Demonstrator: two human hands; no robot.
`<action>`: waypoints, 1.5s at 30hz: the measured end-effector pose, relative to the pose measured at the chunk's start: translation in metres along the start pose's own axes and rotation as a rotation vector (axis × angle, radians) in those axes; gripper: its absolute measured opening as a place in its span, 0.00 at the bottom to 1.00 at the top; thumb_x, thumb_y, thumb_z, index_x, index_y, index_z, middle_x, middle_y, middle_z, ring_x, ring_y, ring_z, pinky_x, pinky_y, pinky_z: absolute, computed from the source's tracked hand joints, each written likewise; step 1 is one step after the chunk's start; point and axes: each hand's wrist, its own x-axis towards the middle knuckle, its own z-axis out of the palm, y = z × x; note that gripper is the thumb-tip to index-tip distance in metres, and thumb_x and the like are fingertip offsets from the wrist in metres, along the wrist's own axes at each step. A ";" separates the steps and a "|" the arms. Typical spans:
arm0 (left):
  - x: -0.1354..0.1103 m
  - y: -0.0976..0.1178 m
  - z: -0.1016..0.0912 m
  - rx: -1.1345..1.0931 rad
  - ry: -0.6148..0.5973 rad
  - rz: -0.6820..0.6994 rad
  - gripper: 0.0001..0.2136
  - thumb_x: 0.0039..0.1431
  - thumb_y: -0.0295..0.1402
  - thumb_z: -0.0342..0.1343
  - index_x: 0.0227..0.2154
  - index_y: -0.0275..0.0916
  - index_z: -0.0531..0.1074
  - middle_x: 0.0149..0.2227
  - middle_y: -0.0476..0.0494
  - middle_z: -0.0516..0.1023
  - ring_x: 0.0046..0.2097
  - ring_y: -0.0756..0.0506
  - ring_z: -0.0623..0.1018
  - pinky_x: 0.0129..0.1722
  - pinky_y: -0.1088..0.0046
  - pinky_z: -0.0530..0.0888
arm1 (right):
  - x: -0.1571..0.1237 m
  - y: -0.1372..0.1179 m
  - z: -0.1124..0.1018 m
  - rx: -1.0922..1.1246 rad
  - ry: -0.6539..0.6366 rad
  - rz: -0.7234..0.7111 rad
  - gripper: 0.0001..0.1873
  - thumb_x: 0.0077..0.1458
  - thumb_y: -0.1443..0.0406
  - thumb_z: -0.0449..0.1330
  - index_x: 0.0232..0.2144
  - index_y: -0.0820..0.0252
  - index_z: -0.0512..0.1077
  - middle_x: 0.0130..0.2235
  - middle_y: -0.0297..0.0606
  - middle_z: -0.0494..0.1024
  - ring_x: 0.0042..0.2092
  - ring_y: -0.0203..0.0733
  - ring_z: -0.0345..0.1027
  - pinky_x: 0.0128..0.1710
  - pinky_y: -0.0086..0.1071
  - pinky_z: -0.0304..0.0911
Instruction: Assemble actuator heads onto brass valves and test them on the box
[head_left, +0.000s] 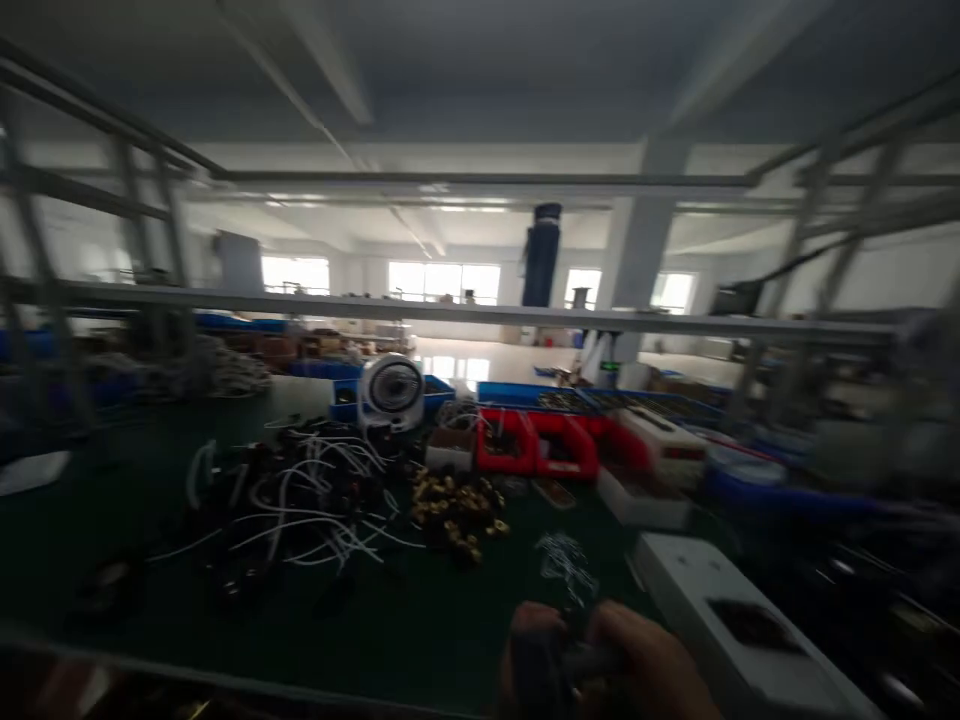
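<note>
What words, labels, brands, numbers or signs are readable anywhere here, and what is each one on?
No text can be read.
Small glowing green panel in the background, possibly a sign: too small and blurred.
Pale marking on the front of a red open-topped bin: too blurred to tell whether it is lettering.
Round-faced white fan: no readable brand.

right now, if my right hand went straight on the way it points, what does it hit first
Probably the small pile of pale, shiny pieces on the green tabletop, just ahead of your right hand; blur and dim light leave exact depth unclear.
</note>
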 end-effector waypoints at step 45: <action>-0.012 0.023 0.000 -0.150 -0.116 -0.248 0.30 0.51 0.39 0.62 0.58 0.39 0.66 0.49 0.39 0.65 0.53 0.41 0.71 0.48 0.62 0.79 | -0.059 0.026 -0.052 0.369 0.280 0.405 0.31 0.60 0.38 0.45 0.25 0.56 0.63 0.20 0.30 0.61 0.22 0.36 0.54 0.22 0.29 0.50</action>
